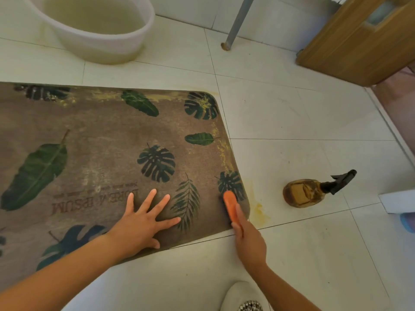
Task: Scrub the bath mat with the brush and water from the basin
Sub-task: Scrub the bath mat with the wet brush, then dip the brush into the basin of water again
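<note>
A brown bath mat [107,140] printed with green leaves lies flat on the tiled floor, with yellowish streaks along its far and right edges. My left hand [143,223] presses on the mat near its front edge, fingers spread and straight. My right hand [249,241] grips an orange brush [231,205], whose bristles rest on the mat's near right corner. A white basin [125,39] holding water stands on the floor beyond the mat, at the upper left.
An amber spray bottle [305,191] with a black trigger lies on the tiles right of the mat. A yellow puddle [258,209] spreads beside the corner. A metal leg [235,25], a wooden door [359,39] and my shoe [242,297] are nearby.
</note>
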